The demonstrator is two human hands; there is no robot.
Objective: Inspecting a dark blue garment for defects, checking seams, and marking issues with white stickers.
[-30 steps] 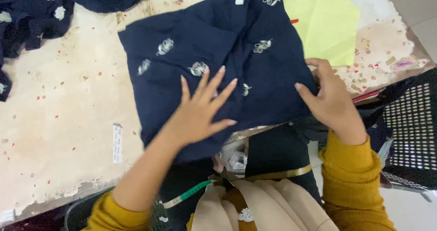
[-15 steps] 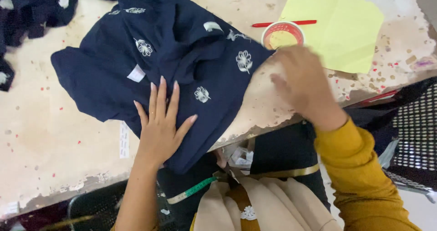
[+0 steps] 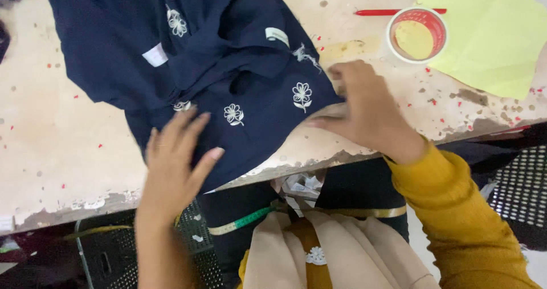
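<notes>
A navy blue garment [image 3: 199,55] with white embroidered flowers and small white labels lies rumpled on a worn, stained table [image 3: 51,146]. My left hand [image 3: 174,163] rests flat, fingers spread, on the garment's near corner at the table edge. My right hand [image 3: 362,109] lies on the table at the cloth's right edge, its fingertips touching the fabric beside a flower. Neither hand grips anything that I can see.
A roll of tape with a red rim [image 3: 416,35] stands at the back right, a red pen [image 3: 393,11] behind it. A yellow-green sheet [image 3: 490,35] lies at far right. Black perforated crates [image 3: 521,195] sit below the table. A green measuring tape [image 3: 245,222] hangs at my waist.
The garment has slid left and bunched up, uncovering the tape roll and bare table. My right hand moved left from the roll to the cloth's edge. My left hand shifted toward the near edge.
</notes>
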